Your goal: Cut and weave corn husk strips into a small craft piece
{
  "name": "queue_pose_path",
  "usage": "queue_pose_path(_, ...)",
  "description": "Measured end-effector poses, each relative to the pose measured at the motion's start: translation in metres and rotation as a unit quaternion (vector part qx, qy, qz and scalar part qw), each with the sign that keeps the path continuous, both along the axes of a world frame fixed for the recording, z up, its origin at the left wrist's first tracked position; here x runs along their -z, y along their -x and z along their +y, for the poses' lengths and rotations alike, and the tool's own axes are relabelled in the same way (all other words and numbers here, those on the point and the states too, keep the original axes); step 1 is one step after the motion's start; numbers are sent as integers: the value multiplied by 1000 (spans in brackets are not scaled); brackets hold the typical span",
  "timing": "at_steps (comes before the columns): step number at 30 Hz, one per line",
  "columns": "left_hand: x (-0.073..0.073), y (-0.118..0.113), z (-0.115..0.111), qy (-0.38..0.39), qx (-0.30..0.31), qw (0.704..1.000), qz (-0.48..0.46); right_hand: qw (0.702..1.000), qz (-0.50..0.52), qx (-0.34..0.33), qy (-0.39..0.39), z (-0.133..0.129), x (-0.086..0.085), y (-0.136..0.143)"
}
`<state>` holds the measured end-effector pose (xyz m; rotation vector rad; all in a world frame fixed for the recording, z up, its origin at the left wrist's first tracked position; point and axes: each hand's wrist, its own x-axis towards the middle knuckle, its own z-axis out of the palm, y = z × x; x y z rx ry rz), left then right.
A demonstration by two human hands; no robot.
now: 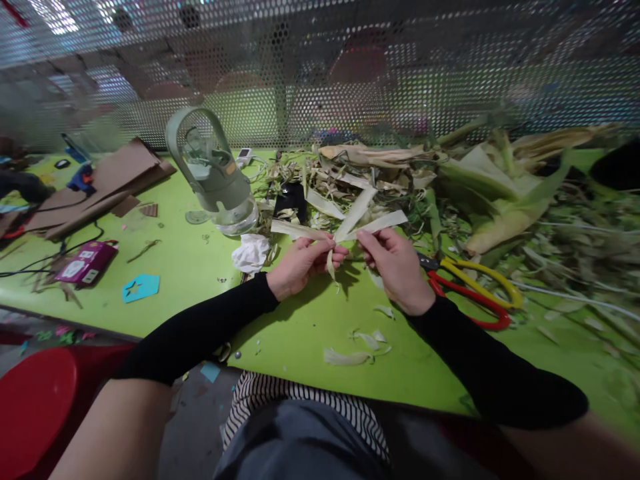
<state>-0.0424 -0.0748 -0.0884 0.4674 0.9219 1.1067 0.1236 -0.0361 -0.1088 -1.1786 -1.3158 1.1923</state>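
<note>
Pale corn husk strips (356, 215) fan out from between my two hands, some pointing up, one to the left and one to the right, with a short end hanging below. My left hand (305, 263) pinches the strips where they meet. The thumb and fingers of my right hand (397, 270) close on the base of the strip that points right. Small husk scraps (347, 357) lie on the green table (300, 333) beneath. Beside my right wrist rest scissors (475, 287) with one yellow and one red handle.
Dried husks (370, 157) and a large leafy corn husk bunch (505, 193) heap along the back and right. To the left stand a water bottle (220, 180), crumpled tissue (250, 253), a purple box (87, 263) and brown cardboard (100, 187). A perforated metal screen (300, 80) rises behind.
</note>
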Motion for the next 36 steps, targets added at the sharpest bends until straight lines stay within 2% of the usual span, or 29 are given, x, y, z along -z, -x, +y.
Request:
queue_pose_path(3, 3, 1, 2, -17, -5, 1000, -5, 999, 31, -14, -17, -3, -1, 0)
queue_pose_path(7, 9, 3, 3, -45, 12, 999, -5, 991, 96, -94, 17, -5, -5, 1)
queue_pose_path(11, 15, 4, 4, -78, 45, 996, -3, 988, 83, -123, 46, -6, -6, 3)
queue_pose_path(17, 23, 7, 6, -115, 76, 990, 17, 994, 27, -106, 5, -3, 0, 2)
queue_pose_path(22, 22, 5, 4, -163, 98, 979, 78, 997, 1, -73, -31, -1, 2, 1)
queue_pose_path(27, 27, 1, 1, -221, 68, 966, 116, 995, -61, -46, -66, -4, -3, -1)
queue_pose_path(32, 33, 3, -1, -260, 68, 944, 192, 992, -64, -45, -96, -4, -3, -1)
queue_pose_path(36, 33, 4, -2, -259, 67, 947, 177, 980, -107, -28, -166, -3, -3, -3)
